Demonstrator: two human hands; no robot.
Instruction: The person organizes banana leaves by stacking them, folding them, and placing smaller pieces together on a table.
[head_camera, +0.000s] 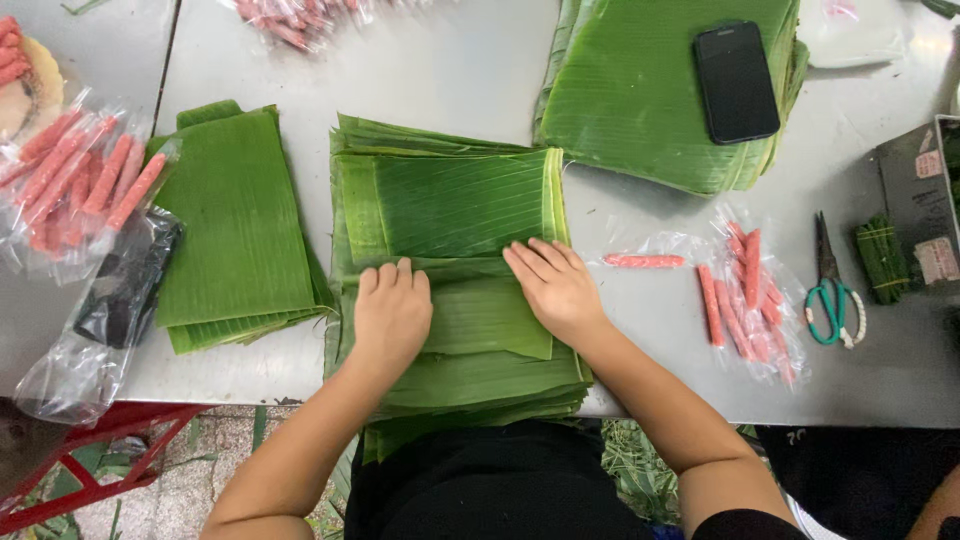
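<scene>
Head view shows both of your hands resting flat on the stack of banana leaves (450, 210) at the near edge of the desk (450, 70). Your left hand (392, 315) lies palm down on the lower part of the top leaves, its fingers (388, 277) straight, close together and gripping nothing. Your right hand (555, 290) lies just beside it to the right, fingers (535, 258) slightly spread and pointing up and left, pressing the leaf without closing on it. The fingertips of both hands reach the fold line where a smaller, brighter leaf piece overlaps the pile.

Clear plastic bags hold the pink sausage sticks: one bag (70, 180) at your left is full of them, another (755, 300) at your right lies open with several sticks inside, and one wrapped stick (643, 261) lies alone between that bag and your right hand. A crumpled bag with something dark (120, 300) lies at the left desk edge.

Your stack is deep green, ribbed, cut into rough rectangles, with layers fanned out at the near edge and overhanging the desk. A second leaf pile (235, 230) lies to its left, and a third (660, 100) at the far right carries a black phone (736, 82). Green-handled scissors (830, 295) lie near a bundle of green ties (880, 255).
</scene>
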